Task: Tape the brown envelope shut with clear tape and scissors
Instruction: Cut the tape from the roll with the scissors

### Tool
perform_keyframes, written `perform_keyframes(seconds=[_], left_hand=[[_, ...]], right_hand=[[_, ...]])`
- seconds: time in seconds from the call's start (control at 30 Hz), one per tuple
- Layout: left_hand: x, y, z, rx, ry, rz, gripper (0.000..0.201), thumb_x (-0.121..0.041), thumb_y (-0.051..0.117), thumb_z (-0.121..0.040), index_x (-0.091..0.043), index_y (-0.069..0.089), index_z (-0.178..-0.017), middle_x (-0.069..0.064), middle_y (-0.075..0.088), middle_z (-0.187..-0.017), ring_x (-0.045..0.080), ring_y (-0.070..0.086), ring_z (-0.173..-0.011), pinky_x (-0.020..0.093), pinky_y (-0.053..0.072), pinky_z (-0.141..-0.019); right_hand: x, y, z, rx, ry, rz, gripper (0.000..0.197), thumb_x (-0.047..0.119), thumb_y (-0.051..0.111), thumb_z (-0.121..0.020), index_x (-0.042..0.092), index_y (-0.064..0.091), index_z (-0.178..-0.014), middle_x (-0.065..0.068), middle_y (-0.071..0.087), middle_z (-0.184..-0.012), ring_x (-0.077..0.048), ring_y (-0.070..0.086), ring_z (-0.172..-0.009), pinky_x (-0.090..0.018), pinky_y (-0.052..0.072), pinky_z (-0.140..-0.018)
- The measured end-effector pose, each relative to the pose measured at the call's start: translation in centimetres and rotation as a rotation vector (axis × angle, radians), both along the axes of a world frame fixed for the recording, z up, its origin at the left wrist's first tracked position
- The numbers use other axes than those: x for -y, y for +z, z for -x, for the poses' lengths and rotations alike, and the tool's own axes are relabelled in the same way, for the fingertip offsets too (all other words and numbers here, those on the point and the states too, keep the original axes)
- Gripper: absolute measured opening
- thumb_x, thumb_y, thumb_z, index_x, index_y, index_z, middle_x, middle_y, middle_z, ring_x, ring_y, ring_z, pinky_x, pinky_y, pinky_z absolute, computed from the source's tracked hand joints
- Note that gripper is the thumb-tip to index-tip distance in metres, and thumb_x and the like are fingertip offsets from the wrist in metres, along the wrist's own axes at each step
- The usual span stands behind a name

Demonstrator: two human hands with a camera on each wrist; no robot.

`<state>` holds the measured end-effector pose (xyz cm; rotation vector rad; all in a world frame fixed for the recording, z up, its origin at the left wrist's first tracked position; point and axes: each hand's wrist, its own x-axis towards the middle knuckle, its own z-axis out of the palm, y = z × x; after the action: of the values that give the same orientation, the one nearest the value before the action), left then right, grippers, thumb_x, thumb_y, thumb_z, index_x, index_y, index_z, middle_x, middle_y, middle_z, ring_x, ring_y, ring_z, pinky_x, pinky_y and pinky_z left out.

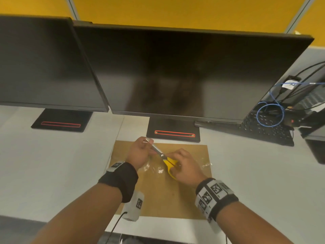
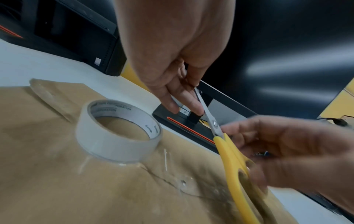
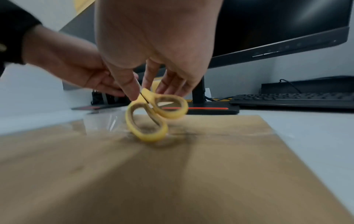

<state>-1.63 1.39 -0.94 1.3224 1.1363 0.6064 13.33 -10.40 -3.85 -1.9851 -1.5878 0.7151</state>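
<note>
A brown envelope (image 1: 175, 196) lies flat on the white desk (image 1: 52, 164), with a strip of clear tape (image 1: 206, 165) across its upper part. A roll of clear tape (image 2: 118, 133) stands on the envelope (image 2: 57, 181) just below my left hand. Yellow-handled scissors (image 1: 168, 162) are held above the envelope between both hands. My left hand (image 1: 139, 152) pinches the steel blades (image 2: 208, 116) near their tips. My right hand (image 1: 186, 166) pinches the yellow handles (image 3: 155, 115) from above with thumb and fingers; no finger is through the loops. The blades look closed.
Two dark monitors (image 1: 175, 73) stand right behind the envelope, their black bases with red stripes (image 1: 174, 133) close to its far edge. A black keyboard (image 1: 263, 132) and tangled cables (image 1: 270, 113) lie at the back right. Bare white desk flanks the envelope.
</note>
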Motion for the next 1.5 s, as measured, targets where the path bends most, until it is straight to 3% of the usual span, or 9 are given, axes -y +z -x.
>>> perform_keyframes(seconds=[0.17, 0.3, 0.43, 0.57, 0.7, 0.8, 0.9, 1.07, 1.5], left_hand=[[-0.7, 0.0, -0.1, 0.013, -0.001, -0.028, 0.005, -0.008, 0.054, -0.096, -0.006, 0.059, -0.094, 0.028, 0.063, -0.099, 0.028, 0.065, -0.077, 0.011, 0.051, -0.051], [-0.7, -0.2, -0.3, 0.006, 0.007, 0.006, 0.013, -0.015, 0.055, -0.096, -0.003, 0.058, -0.101, 0.025, 0.065, -0.095, 0.022, 0.066, -0.069, 0.012, 0.052, -0.052], [-0.5, -0.6, 0.1, -0.115, -0.083, -0.016, 0.018, -0.029, 0.052, -0.098, -0.013, 0.059, -0.101, 0.013, 0.068, -0.093, 0.021, 0.071, -0.076, 0.024, 0.053, -0.074], [-0.5, -1.5, 1.9, -0.597, -0.452, -0.295, 0.041, -0.039, 0.057, -0.088, -0.019, 0.049, -0.124, 0.005, 0.063, -0.105, 0.026, 0.058, -0.105, 0.040, 0.048, -0.094], [0.6, -1.8, 3.2, -0.978, -0.719, -0.550, 0.073, -0.032, 0.063, -0.081, -0.025, 0.026, -0.143, 0.000, 0.057, -0.124, 0.024, 0.051, -0.120, 0.037, 0.043, -0.101], [0.8, -2.6, 3.4, -0.994, -0.731, -0.711, 0.064, -0.015, 0.047, -0.091, -0.029, 0.021, -0.147, 0.001, 0.064, -0.112, 0.022, 0.058, -0.110, 0.034, 0.038, -0.101], [0.3, -2.8, 3.7, -1.028, -0.850, -0.789, 0.049, -0.019, 0.037, -0.096, -0.038, 0.033, -0.141, 0.003, 0.057, -0.122, 0.025, 0.060, -0.104, 0.037, 0.042, -0.099], [0.4, -2.4, 2.8, -1.214, -0.949, -0.836, 0.032, -0.028, 0.034, -0.098, -0.025, 0.048, -0.126, 0.004, 0.052, -0.129, 0.024, 0.057, -0.110, 0.042, 0.032, -0.104], [0.0, -3.4, 2.9, -1.120, -0.888, -0.716, 0.030, -0.033, 0.028, -0.102, -0.023, 0.051, -0.118, 0.004, 0.049, -0.126, 0.024, 0.055, -0.107, 0.040, 0.035, -0.101]], right_hand=[[2.1, -1.4, -0.2, 0.367, 0.055, -0.008, 0.052, 0.040, 0.056, -0.083, 0.036, 0.044, -0.134, 0.005, 0.050, -0.118, -0.018, 0.046, -0.107, -0.031, 0.031, -0.095], [2.0, -1.8, 0.3, 0.219, 0.024, 0.033, 0.050, 0.031, 0.060, -0.085, 0.029, 0.046, -0.133, 0.001, 0.049, -0.121, -0.021, 0.053, -0.106, -0.033, 0.045, -0.090], [1.2, -1.2, 0.1, 0.068, 0.029, 0.144, 0.046, 0.018, 0.058, -0.088, 0.022, 0.043, -0.131, 0.000, 0.049, -0.130, -0.024, 0.058, -0.106, -0.032, 0.046, -0.088], [1.1, -0.7, -2.0, 0.078, 0.025, 0.183, 0.042, 0.020, 0.059, -0.085, 0.021, 0.045, -0.125, -0.003, 0.051, -0.124, -0.026, 0.059, -0.098, -0.036, 0.048, -0.083], [1.7, -0.3, -4.4, 0.234, 0.104, 0.262, 0.045, 0.026, 0.060, -0.081, 0.027, 0.049, -0.124, 0.001, 0.054, -0.117, -0.026, 0.058, -0.100, -0.033, 0.047, -0.079], [2.4, -0.6, -4.9, 0.272, 0.209, 0.340, 0.047, 0.028, 0.060, -0.079, 0.030, 0.050, -0.125, 0.002, 0.054, -0.115, -0.024, 0.058, -0.101, -0.032, 0.048, -0.080], [2.8, -1.0, -5.1, 0.263, 0.238, 0.381, 0.054, 0.028, 0.060, -0.078, 0.032, 0.048, -0.130, 0.001, 0.052, -0.122, -0.025, 0.057, -0.105, -0.036, 0.050, -0.087], [3.0, -0.9, -5.6, 0.294, 0.269, 0.398, 0.058, 0.025, 0.059, -0.079, 0.035, 0.045, -0.134, 0.000, 0.048, -0.119, -0.025, 0.056, -0.103, -0.030, 0.046, -0.081], [3.1, -0.2, -4.8, 0.400, 0.369, 0.380, 0.059, 0.023, 0.058, -0.079, 0.035, 0.044, -0.136, 0.001, 0.047, -0.123, -0.027, 0.054, -0.102, -0.033, 0.044, -0.085]])
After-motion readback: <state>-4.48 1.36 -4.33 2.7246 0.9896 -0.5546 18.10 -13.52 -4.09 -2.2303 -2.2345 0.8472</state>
